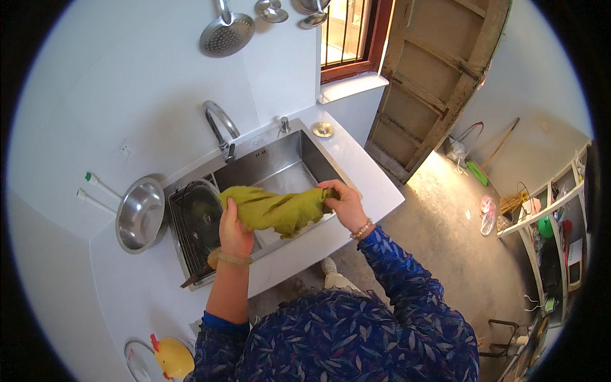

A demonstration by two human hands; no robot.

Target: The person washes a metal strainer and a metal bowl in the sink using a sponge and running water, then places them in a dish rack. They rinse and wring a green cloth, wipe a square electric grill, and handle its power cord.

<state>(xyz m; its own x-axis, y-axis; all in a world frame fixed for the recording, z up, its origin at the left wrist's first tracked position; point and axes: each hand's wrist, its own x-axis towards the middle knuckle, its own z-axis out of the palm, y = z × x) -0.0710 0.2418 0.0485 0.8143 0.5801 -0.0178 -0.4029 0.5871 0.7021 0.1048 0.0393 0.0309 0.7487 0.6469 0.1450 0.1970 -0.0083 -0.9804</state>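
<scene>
A yellow-green cloth (277,207) is stretched between my two hands above the front of a stainless steel sink (281,174). My left hand (235,233) grips its left end, the thumb lying on top. At the other end my right hand (347,204) pinches a bunched, darker corner. The cloth hangs slightly slack, with creases along it and a ragged lower edge. Beneath and left of my left hand, a dark round pan (198,215) sits on a drainer rack at the sink's left side; my hand and the cloth hide part of it.
A chrome faucet (222,125) rises behind the sink. Left of it, a steel bowl (140,216) leans near the wall. A round metal drain strainer (323,129) lies on the right counter. A yellow chicken-shaped item (173,357) stands at lower left. Shelving (544,215) lines the right.
</scene>
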